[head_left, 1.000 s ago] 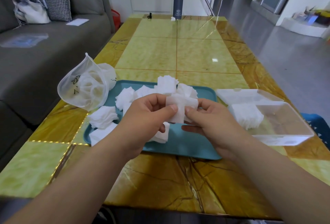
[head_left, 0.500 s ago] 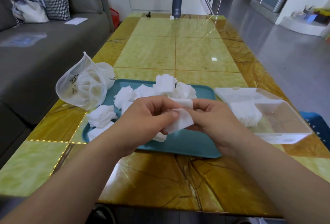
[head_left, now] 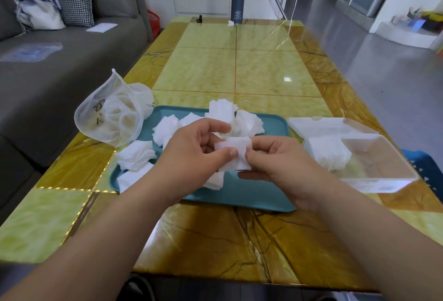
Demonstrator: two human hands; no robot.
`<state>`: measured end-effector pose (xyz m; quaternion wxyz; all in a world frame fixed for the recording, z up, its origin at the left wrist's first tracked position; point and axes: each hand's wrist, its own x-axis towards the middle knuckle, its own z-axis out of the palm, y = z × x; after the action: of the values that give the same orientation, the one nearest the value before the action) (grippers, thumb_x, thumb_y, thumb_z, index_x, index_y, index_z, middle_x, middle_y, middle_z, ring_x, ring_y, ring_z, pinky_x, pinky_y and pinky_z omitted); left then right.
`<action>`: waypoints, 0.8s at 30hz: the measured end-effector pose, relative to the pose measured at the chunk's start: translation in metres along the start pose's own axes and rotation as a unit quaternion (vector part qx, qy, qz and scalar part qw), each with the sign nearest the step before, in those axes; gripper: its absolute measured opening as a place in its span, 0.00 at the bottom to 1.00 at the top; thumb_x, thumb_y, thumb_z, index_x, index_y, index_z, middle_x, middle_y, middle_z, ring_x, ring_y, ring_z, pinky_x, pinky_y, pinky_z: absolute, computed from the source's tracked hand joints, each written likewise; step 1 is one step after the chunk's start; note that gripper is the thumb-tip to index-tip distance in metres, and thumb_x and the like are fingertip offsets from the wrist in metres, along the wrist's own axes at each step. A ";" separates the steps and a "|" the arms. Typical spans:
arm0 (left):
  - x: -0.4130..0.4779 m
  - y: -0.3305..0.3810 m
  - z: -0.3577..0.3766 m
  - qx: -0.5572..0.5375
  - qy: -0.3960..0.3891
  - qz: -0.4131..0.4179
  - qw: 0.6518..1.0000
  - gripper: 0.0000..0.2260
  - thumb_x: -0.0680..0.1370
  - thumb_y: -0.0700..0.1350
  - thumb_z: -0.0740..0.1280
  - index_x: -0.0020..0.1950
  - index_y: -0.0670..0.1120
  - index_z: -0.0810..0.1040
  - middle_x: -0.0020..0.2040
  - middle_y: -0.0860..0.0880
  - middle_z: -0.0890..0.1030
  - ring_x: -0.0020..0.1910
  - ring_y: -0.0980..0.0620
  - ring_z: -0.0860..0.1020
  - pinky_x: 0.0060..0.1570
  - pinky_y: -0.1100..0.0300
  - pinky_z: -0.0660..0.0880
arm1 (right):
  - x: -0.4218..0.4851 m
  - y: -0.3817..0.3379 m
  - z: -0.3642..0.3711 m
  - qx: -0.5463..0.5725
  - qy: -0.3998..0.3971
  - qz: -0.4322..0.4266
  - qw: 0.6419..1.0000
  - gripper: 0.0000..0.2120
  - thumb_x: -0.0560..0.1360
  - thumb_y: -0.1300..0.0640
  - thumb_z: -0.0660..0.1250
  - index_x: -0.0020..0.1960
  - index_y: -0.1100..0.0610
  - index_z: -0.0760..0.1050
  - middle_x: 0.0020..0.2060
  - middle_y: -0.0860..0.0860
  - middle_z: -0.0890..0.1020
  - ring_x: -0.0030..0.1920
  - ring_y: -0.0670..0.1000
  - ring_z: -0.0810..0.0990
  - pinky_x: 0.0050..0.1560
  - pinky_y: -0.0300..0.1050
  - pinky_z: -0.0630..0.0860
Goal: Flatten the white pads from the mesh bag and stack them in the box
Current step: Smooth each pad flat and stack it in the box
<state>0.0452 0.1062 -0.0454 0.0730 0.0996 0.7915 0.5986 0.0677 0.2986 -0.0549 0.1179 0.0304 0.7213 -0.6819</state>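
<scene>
My left hand [head_left: 191,157] and my right hand [head_left: 278,164] both pinch one white pad [head_left: 233,154], stretched between the thumbs above the teal tray [head_left: 251,197]. Several crumpled white pads [head_left: 223,111] lie heaped on the tray's far and left parts. A clear plastic box [head_left: 381,171] stands open to the right of the tray, with a stack of flattened pads [head_left: 328,154] in its left end. The white mesh bag [head_left: 107,118] lies at the tray's left corner, its mouth open and pads visible inside.
A dark flask [head_left: 237,0] stands at the table's far end beside a small white scrap [head_left: 230,23]. A grey sofa [head_left: 48,65] with a white handbag [head_left: 38,13] runs along the left. A blue basket [head_left: 429,169] sits beyond the table's right edge.
The pad has gone from a crumpled lump to a flatter piece held level between both thumbs. Both hands stay together over the tray.
</scene>
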 end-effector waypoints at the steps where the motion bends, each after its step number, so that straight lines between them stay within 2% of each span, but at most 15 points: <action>1: 0.000 0.000 0.000 0.003 0.001 0.002 1.000 0.15 0.76 0.42 0.76 0.61 0.54 0.81 0.45 0.47 0.86 0.47 0.41 0.84 0.48 0.53 0.84 | 0.000 0.000 0.000 0.000 0.000 0.000 1.000 0.10 0.83 0.62 0.66 0.59 0.56 0.86 0.51 0.55 0.89 0.57 0.56 0.86 0.60 0.55 0.84; 4: 0.000 -0.002 0.000 0.021 0.004 0.006 1.000 0.15 0.76 0.43 0.77 0.61 0.54 0.81 0.45 0.48 0.86 0.46 0.44 0.85 0.49 0.52 0.84 | -0.001 -0.001 0.000 -0.004 -0.002 -0.001 1.000 0.10 0.83 0.62 0.66 0.58 0.56 0.86 0.52 0.55 0.89 0.57 0.56 0.86 0.60 0.56 0.83; 8: 0.001 -0.004 0.002 0.056 0.024 0.017 0.998 0.13 0.76 0.45 0.77 0.59 0.54 0.82 0.43 0.52 0.84 0.40 0.52 0.82 0.44 0.60 0.80 | -0.002 -0.003 0.000 0.036 -0.022 0.014 0.999 0.10 0.82 0.61 0.66 0.58 0.58 0.86 0.53 0.58 0.88 0.59 0.59 0.86 0.62 0.58 0.82; 11: 0.001 -0.004 0.003 0.088 0.063 0.033 0.994 0.13 0.74 0.49 0.78 0.57 0.54 0.82 0.42 0.50 0.83 0.36 0.56 0.79 0.42 0.64 0.79 | -0.004 -0.006 -0.001 0.074 -0.051 0.015 0.996 0.13 0.78 0.54 0.72 0.58 0.60 0.85 0.54 0.59 0.88 0.58 0.60 0.86 0.62 0.58 0.82; 14: 0.002 -0.005 0.004 0.120 0.090 0.032 0.988 0.15 0.72 0.52 0.78 0.56 0.56 0.81 0.40 0.52 0.80 0.33 0.59 0.73 0.38 0.65 0.75 | -0.004 -0.003 0.001 0.056 -0.018 0.004 0.998 0.15 0.74 0.56 0.77 0.57 0.61 0.84 0.51 0.58 0.88 0.55 0.57 0.87 0.61 0.57 0.83; 18: 0.003 -0.007 -0.002 0.145 0.077 -0.003 0.986 0.13 0.73 0.57 0.78 0.54 0.56 0.82 0.41 0.52 0.82 0.34 0.59 0.75 0.37 0.64 0.74 | 0.001 0.001 0.003 0.076 0.031 0.019 0.996 0.10 0.78 0.58 0.74 0.56 0.62 0.83 0.50 0.60 0.88 0.54 0.59 0.88 0.58 0.58 0.84; 21: 0.001 -0.006 -0.006 0.097 0.041 -0.048 0.993 0.07 0.76 0.54 0.75 0.50 0.52 0.85 0.41 0.47 0.85 0.34 0.58 0.78 0.37 0.60 0.76 | 0.002 -0.001 0.005 0.084 0.032 0.031 0.996 0.09 0.81 0.59 0.69 0.59 0.62 0.81 0.49 0.58 0.89 0.50 0.57 0.89 0.54 0.54 0.86; 24: -0.002 -0.004 -0.006 0.056 0.018 -0.066 0.996 0.05 0.79 0.49 0.73 0.47 0.48 0.85 0.35 0.50 0.82 0.30 0.58 0.75 0.33 0.62 0.74 | 0.002 -0.003 0.011 0.070 0.025 0.040 0.996 0.07 0.84 0.60 0.65 0.60 0.59 0.78 0.50 0.58 0.88 0.49 0.58 0.89 0.50 0.54 0.86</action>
<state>0.0452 0.0985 -0.0479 0.0925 0.0408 0.8300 0.5485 0.0666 0.2875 -0.0533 0.1240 0.0842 0.6727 -0.7246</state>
